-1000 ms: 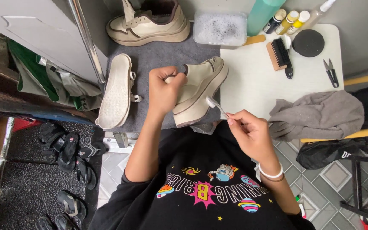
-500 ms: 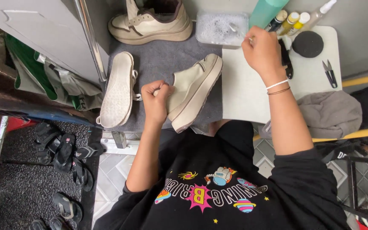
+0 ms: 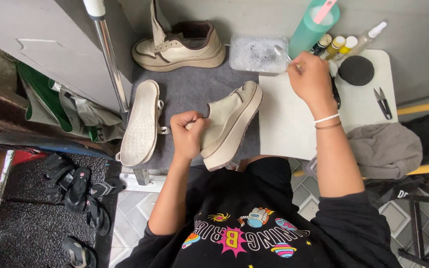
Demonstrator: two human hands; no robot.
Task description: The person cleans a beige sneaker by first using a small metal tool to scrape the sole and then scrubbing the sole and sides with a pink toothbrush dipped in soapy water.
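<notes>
Carefully: our left hand (image 3: 188, 133) fingers clamp the cream shoe (image 3: 229, 124), our right hand (image 3: 313, 79) pinches a small brush (image 3: 283, 53) over the foamy tub (image 3: 258, 53); drips could spot the tabletop (image 3: 284, 124).

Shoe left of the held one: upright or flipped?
Flipped. The shoe lies sole-up on the grey mat; its pale textured tread faces the camera, beside the shoe in the left hand.

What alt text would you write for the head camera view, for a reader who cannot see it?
Seen from above, a person's left hand grips a cream shoe on a grey mat, while the right hand dips a small brush into a clear tub of foamy liquid. Another cream shoe and bottles stand behind.
</notes>
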